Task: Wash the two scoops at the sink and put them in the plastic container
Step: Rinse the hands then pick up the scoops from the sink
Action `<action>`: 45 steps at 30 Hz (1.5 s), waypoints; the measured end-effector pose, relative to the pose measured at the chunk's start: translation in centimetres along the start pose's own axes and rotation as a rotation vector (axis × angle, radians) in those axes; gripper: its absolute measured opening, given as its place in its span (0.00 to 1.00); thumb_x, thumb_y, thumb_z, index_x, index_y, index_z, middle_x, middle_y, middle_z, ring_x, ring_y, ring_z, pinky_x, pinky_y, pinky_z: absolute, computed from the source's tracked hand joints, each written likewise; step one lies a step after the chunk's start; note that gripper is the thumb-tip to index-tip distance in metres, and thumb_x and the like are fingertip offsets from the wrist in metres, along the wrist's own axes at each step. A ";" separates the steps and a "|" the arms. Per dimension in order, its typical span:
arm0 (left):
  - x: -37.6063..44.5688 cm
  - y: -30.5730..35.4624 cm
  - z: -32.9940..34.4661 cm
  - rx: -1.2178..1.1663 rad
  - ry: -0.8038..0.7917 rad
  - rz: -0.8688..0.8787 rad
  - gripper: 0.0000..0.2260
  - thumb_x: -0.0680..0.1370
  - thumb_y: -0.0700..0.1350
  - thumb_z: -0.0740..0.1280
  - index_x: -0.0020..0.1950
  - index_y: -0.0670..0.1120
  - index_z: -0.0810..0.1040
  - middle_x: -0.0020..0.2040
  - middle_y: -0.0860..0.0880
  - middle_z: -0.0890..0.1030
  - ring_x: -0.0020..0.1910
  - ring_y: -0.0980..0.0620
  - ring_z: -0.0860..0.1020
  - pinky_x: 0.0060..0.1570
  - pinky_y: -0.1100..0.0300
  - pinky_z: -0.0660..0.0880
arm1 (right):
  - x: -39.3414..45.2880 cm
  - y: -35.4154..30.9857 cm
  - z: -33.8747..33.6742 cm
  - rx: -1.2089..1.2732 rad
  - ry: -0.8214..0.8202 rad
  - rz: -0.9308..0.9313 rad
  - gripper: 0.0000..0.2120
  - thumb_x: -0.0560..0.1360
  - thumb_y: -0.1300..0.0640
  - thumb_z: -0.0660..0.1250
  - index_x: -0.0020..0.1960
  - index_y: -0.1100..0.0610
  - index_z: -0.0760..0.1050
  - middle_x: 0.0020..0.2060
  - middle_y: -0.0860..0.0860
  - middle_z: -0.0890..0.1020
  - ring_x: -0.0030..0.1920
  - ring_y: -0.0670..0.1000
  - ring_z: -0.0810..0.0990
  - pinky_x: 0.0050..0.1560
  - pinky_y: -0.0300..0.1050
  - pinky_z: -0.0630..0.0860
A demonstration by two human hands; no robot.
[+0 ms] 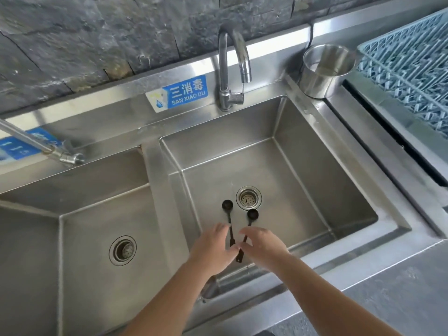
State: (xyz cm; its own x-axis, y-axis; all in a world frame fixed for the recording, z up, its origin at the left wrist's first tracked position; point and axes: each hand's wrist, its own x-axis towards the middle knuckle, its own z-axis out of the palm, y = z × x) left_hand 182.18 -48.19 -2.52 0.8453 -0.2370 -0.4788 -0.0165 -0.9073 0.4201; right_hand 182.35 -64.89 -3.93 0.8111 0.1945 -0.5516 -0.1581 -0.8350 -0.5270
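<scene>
both my hands reached down into the sink (pixel 315 151), my left hand (pixel 213 248) and right hand (pixel 264 248) spread open, empty, over the handles of the left scoop (pixel 228 209) and the right scoop (pixel 252 215).

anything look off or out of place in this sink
Nothing stands out. Two black long-handled scoops lie on the dry floor of the right stainless steel basin beside its round drain strainer; no spill or damage shows.

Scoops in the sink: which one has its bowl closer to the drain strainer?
The right scoop; its bowl sits just below the strainer. The left scoop lies farther off, to the strainer's left.
</scene>
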 end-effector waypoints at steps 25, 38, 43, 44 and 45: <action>18.6 -5.5 14.2 -0.271 -0.047 -0.561 0.07 0.73 0.47 0.63 0.50 0.50 0.72 0.44 0.48 0.76 0.44 0.45 0.76 0.41 0.54 0.71 | 18.1 9.1 10.1 0.266 -0.060 0.634 0.08 0.73 0.52 0.64 0.49 0.55 0.75 0.45 0.55 0.80 0.45 0.57 0.79 0.46 0.47 0.75; 16.9 -3.6 8.9 -0.880 -0.059 -0.619 0.06 0.76 0.43 0.62 0.40 0.51 0.76 0.40 0.43 0.81 0.41 0.42 0.80 0.40 0.52 0.74 | 16.1 7.3 3.8 0.522 0.016 0.551 0.05 0.71 0.61 0.62 0.42 0.58 0.76 0.36 0.57 0.80 0.36 0.58 0.82 0.33 0.47 0.80; 10.6 -1.4 1.8 -1.054 0.032 -0.556 0.05 0.75 0.36 0.64 0.42 0.44 0.78 0.32 0.47 0.75 0.28 0.52 0.72 0.29 0.63 0.68 | 10.4 3.0 -2.0 0.643 0.186 0.400 0.06 0.72 0.57 0.63 0.40 0.58 0.77 0.27 0.52 0.77 0.25 0.53 0.82 0.23 0.39 0.69; 9.0 -1.1 0.5 -1.105 0.062 -0.546 0.07 0.74 0.34 0.64 0.43 0.43 0.79 0.31 0.47 0.75 0.27 0.53 0.71 0.27 0.64 0.66 | 9.1 2.2 -2.9 0.727 0.208 0.361 0.06 0.71 0.56 0.65 0.40 0.58 0.77 0.27 0.52 0.75 0.23 0.52 0.79 0.23 0.39 0.67; 7.3 -0.8 -0.7 -1.179 0.078 -0.537 0.07 0.74 0.32 0.63 0.45 0.42 0.79 0.31 0.47 0.75 0.27 0.53 0.71 0.26 0.64 0.65 | 7.8 1.5 -3.6 0.831 0.220 0.328 0.07 0.71 0.56 0.66 0.39 0.58 0.78 0.26 0.51 0.74 0.23 0.52 0.76 0.23 0.40 0.67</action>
State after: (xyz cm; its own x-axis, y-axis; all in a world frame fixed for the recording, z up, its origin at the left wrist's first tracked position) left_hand 188.73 -48.97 -5.81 0.6289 0.1157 -0.7689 0.7755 -0.0219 0.6310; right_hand 190.42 -66.47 -6.68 0.7295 -0.1606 -0.6649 -0.6840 -0.1763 -0.7079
